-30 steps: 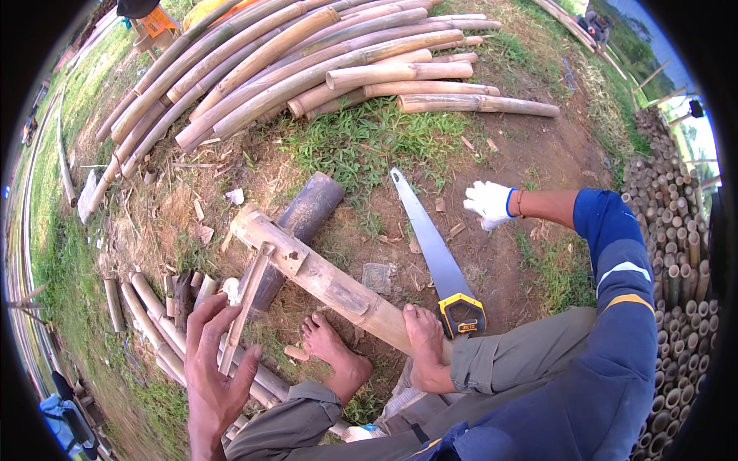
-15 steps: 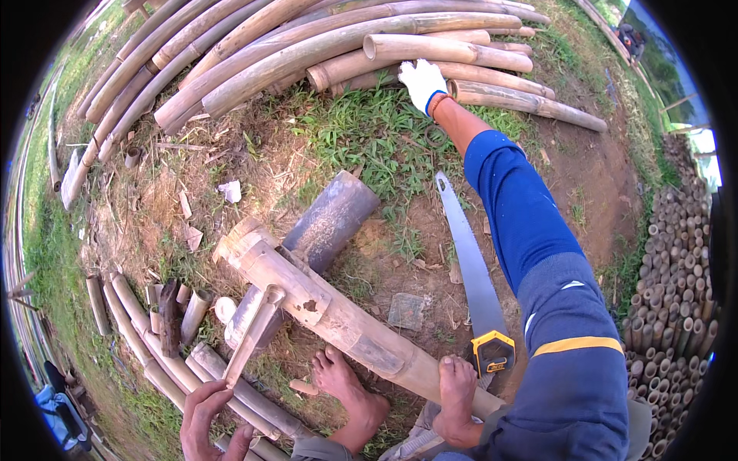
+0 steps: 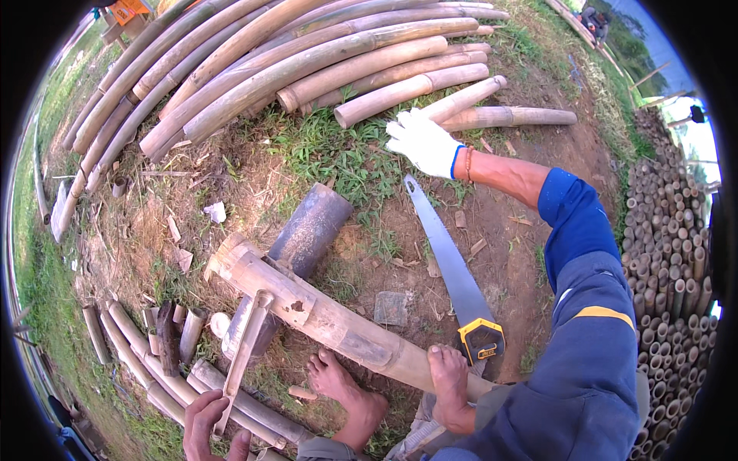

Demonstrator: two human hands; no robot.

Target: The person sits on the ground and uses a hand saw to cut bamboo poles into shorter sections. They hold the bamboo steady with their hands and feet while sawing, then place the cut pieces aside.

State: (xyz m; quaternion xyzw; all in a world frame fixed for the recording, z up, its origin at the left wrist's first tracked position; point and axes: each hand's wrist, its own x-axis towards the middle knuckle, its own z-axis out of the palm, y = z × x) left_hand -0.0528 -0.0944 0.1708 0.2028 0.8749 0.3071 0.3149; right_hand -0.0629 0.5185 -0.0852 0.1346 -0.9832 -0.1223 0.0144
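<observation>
My bare left hand (image 3: 209, 432) is closed around the lower end of a split bamboo piece (image 3: 244, 357), whose upper end meets a thick bamboo pole (image 3: 319, 311). That pole lies across a dark, wide bamboo section (image 3: 311, 227), with my bare foot (image 3: 447, 376) on its near part. Farther out, my right hand (image 3: 424, 144), in a white glove, has its fingers spread at the near end of a short bamboo pole (image 3: 465, 100). The glove hides that end, so a grip is not visible. A handsaw (image 3: 450, 265) with a yellow and black handle lies below the glove.
Long bamboo poles (image 3: 261, 88) are heaped at the far side. Shorter pieces (image 3: 165, 338) lie at the near left, beside my other foot (image 3: 346, 396). A large stack of cut bamboo (image 3: 665, 284) stands at the right. Another person (image 3: 596, 23) is at the far right.
My gloved right hand has come nearer, its elbow bending outward. The short poles by it have shifted and spread apart. My left hand stays with the split bamboo, now farther up its length.
</observation>
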